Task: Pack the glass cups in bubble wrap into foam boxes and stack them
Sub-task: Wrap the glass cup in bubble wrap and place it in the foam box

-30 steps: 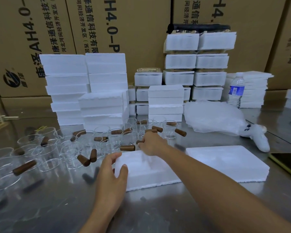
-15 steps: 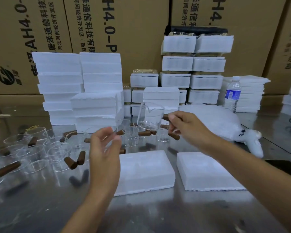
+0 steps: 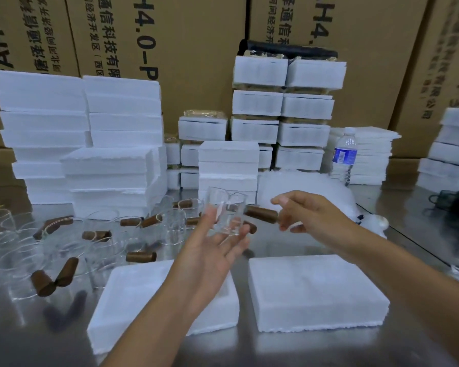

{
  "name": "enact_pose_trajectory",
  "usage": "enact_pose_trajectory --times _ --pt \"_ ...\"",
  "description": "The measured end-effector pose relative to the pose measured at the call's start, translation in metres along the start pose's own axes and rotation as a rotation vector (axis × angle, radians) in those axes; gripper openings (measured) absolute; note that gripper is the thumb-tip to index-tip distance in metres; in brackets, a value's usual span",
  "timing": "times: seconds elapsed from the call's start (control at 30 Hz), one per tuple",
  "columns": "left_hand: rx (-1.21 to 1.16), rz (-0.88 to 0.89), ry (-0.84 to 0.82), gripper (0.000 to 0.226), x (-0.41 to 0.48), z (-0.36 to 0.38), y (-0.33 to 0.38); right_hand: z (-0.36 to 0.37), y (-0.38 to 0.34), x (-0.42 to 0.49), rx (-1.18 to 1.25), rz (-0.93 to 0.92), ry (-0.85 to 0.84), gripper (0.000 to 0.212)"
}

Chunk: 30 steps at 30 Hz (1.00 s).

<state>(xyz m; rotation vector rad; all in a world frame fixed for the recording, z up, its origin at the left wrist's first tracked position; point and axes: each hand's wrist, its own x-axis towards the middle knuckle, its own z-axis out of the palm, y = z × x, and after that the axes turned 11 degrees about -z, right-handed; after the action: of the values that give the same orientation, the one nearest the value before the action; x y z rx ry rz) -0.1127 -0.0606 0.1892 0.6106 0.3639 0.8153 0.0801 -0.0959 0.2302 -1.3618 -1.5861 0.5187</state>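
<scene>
A glass cup [image 3: 227, 215] is held in the air at mid-frame, above the far edge of the two foam boxes. Its brown handle [image 3: 261, 214] points to 3 o'clock and is pinched at the end between the thumb and curled fingers of the right hand [image 3: 310, 218]. The cup is upright, slightly tilted.

The left hand [image 3: 212, 250] is seen palm-up at 6 o'clock of the cup, with fingers straight and spread. The fingertips lie at the cup's base; actual contact cannot be told through the glass.

On the metal table [image 3: 276, 348], one foam box [image 3: 133, 300] lies at 7 o'clock of the cup, partly covered by the left forearm. A second foam box [image 3: 316, 292] lies at 5 o'clock, just beside the first, not touching it.

More cups with brown handles [image 3: 101, 234] are crowded at 9 o'clock. Stacks of white foam [image 3: 77, 128] are noted from 10 to 1 o'clock. Bubble wrap [image 3: 302, 186] lies at 2 o'clock, with a water bottle [image 3: 344, 154] behind it. Printed cartons [image 3: 196, 35] fill the background.
</scene>
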Motion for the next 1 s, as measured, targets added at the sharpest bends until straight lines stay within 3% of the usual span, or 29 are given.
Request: enact_pose_trajectory --times 0.17,0.2,0.27,0.37,0.47,0.57,0.73,0.83,0.93,1.0 --pt "-0.189 0.07 0.051 0.056 0.002 -0.012 0.017 -0.032 0.055 0.04 -0.394 0.001 0.267 0.007" --pt "-0.203 0.072 0.053 0.055 0.002 -0.013 0.02 -0.039 0.066 0.045 -0.542 0.016 0.265 0.008" --pt "-0.204 0.078 0.057 0.056 0.002 -0.014 0.021 -0.048 0.089 0.052 -0.84 0.091 0.149 0.034" --pt "-0.199 0.074 0.048 0.055 0.003 -0.013 0.019 -0.049 0.107 0.056 -0.93 0.236 0.059 0.059" --pt "-0.178 0.07 0.039 0.06 0.004 -0.011 0.016 -0.046 0.116 0.059 -1.04 0.238 0.071 0.058" --pt "-0.181 0.082 0.042 0.071 0.005 -0.009 0.016 -0.045 0.12 0.061 -1.179 0.184 0.096 0.041" --pt "-0.187 0.081 0.039 0.065 0.004 -0.008 0.016 -0.045 0.116 0.058 -1.16 0.133 0.205 0.024" --pt "-0.186 0.072 0.032 0.058 0.003 -0.007 0.015 -0.044 0.107 0.059 -1.098 0.09 0.392 0.025" --pt "-0.192 0.06 0.03 0.05 0.0 -0.007 0.017 -0.041 0.085 0.061 -0.867 -0.032 0.596 0.023" --pt "-0.215 0.071 0.012 0.049 -0.002 -0.008 0.02 -0.034 0.065 0.061 -0.64 -0.141 0.626 0.019"
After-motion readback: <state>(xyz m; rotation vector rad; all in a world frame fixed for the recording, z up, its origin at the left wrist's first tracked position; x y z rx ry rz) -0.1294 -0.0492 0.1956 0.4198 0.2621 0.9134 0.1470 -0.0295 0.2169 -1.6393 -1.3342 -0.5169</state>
